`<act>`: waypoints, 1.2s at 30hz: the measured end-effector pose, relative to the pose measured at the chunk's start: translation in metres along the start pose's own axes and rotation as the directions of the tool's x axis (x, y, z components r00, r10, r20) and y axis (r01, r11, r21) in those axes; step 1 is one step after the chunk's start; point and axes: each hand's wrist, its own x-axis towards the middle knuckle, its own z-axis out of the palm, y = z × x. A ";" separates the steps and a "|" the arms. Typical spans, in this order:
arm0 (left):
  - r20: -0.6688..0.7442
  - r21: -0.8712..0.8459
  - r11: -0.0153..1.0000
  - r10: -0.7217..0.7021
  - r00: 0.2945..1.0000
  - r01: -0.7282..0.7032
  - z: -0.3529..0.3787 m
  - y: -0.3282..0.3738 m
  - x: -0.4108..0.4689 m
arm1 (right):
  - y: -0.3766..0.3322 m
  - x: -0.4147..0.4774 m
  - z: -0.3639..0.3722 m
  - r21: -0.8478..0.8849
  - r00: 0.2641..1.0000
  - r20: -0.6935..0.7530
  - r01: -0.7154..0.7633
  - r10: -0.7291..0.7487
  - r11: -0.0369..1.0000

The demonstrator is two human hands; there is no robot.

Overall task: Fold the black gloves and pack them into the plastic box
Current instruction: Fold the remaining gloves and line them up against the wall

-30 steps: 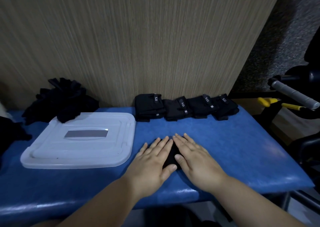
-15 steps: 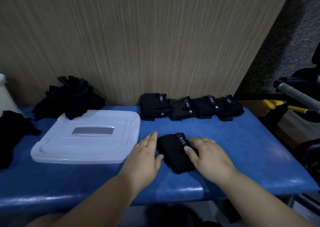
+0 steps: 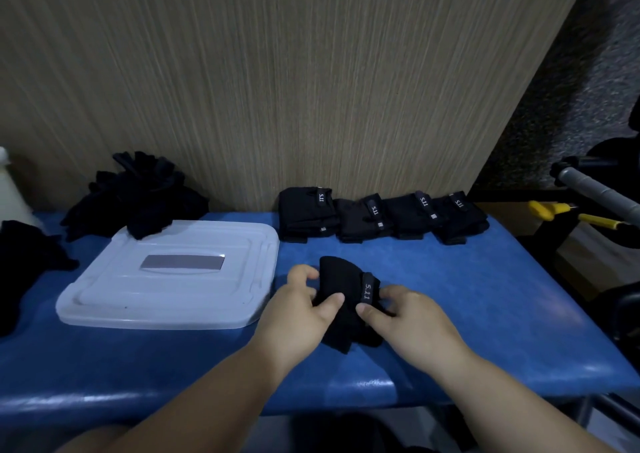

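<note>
the folded glove [image 3: 349, 300] sits low at the near middle of the blue counter [image 3: 485, 296], a compact black bundle with its labelled strap facing up on the right side. both hands are clamped on it: the left hand [image 3: 298, 310] pinches its left edge between thumb and curled fingers, and the right hand [image 3: 408, 317] pinches the strap side the same way. whether the bundle rests on the counter or is just lifted off it, i cannot tell.

at 12 to 1 o'clock from it, along the wood-grain panel [image 3: 311, 89], a row of four folded gloves [image 3: 381, 215] lies edge to edge, each with the strap up. so by my count five bundles are folded, this one included.

at 9 o'clock, just beside the left hand, lies the plastic box [image 3: 173, 279], showing only a flat translucent lid; whether a tub is under it cannot be made out. nothing folded is visibly in it, so the packing looks not yet begun.

at 10 o'clock a heap of loose black gloves [image 3: 138, 196] overlaps the lid's far corner, and more dark cloth [image 3: 24, 262] lies at the left edge. folding is likely about half done at best. a yellow-handled tool [image 3: 550, 210] lies off the counter at 2 o'clock.
</note>
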 end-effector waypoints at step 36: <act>-0.184 -0.260 0.962 0.031 0.982 -0.079 -0.005 0.074 0.126 | -0.052 0.127 -0.048 0.837 0.988 -0.087 0.004 0.126 0.547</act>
